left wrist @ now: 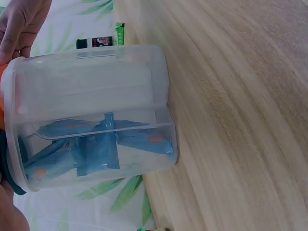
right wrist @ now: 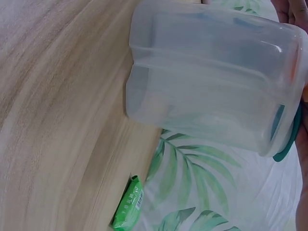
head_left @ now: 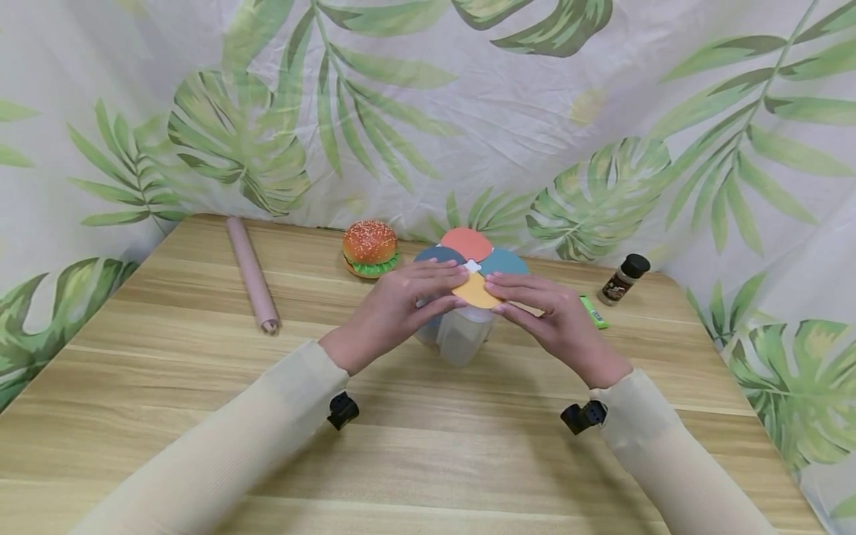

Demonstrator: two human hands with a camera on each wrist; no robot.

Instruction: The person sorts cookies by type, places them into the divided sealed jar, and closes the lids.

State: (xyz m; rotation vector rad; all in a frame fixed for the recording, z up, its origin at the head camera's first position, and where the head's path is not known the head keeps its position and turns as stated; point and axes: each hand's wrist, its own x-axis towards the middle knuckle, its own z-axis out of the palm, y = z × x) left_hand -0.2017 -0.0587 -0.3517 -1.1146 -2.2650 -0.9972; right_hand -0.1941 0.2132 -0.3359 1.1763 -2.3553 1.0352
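Note:
A clear plastic food container (head_left: 461,338) with several compartments stands upright on the table, its lid made of coloured petal flaps. My left hand (head_left: 401,293) rests on the lid from the left, fingers extended over the dark blue petal (head_left: 438,255) and the side of the yellow petal (head_left: 476,292). From the right, my right hand (head_left: 555,308) touches the yellow petal's other side with extended fingers, thumb near its front edge. Red (head_left: 467,244) and teal (head_left: 504,261) petals lie behind. Blue wrapped packets (left wrist: 98,149) show inside one compartment in the left wrist view.
A toy hamburger (head_left: 370,247) sits behind and left of the container, with a rolled pink mat (head_left: 253,275) farther left. To the right are a green packet (head_left: 594,311) and a black-capped seasoning bottle (head_left: 623,279). A leaf-print cloth (head_left: 401,111) hangs behind the wooden table (head_left: 428,461).

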